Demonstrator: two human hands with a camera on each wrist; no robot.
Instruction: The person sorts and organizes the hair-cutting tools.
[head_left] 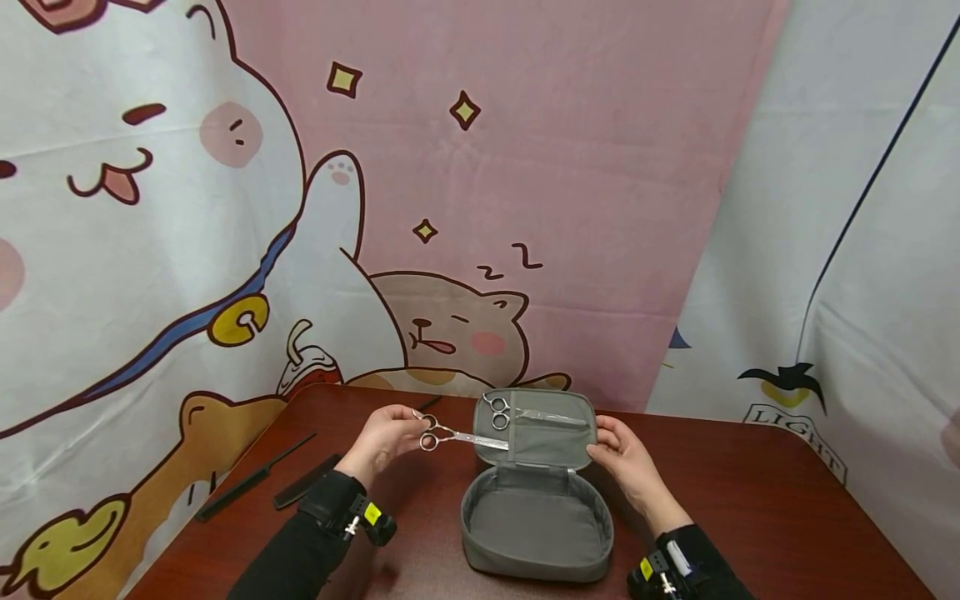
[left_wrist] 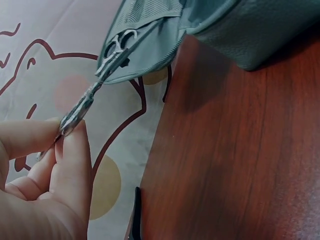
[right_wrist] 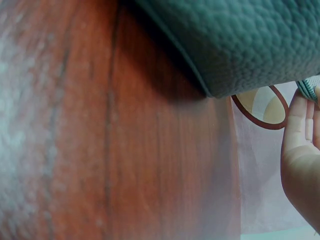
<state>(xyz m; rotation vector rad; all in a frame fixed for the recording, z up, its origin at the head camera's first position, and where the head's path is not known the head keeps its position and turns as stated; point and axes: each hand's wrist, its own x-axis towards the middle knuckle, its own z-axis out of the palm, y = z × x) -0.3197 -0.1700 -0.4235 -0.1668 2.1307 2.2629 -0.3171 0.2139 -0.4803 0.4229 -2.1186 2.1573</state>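
My left hand [head_left: 392, 437] pinches the finger loops of a pair of silver hairdressing scissors [head_left: 480, 440] between thumb and fingers. Their blades point right, the tips reaching the edge of the pocket inside the raised lid [head_left: 551, 450] of a grey zip case [head_left: 536, 567]. In the left wrist view the scissors [left_wrist: 77, 112] are seen nearly edge-on. A second pair of scissors [head_left: 498, 414] sits in the lid, its loops sticking out left of the pocket. My right hand [head_left: 626, 458] grips the lid's right edge, thumb in front; some fingers are hidden behind it.
The case's open base rests on the reddish-brown table [head_left: 750, 508]. Left of it lie a black tail comb [head_left: 240, 493] and another black comb [head_left: 306, 483]. A thin dark thing [head_left: 429, 403] shows behind my left hand. A printed cloth [head_left: 600, 208] hangs behind the table.
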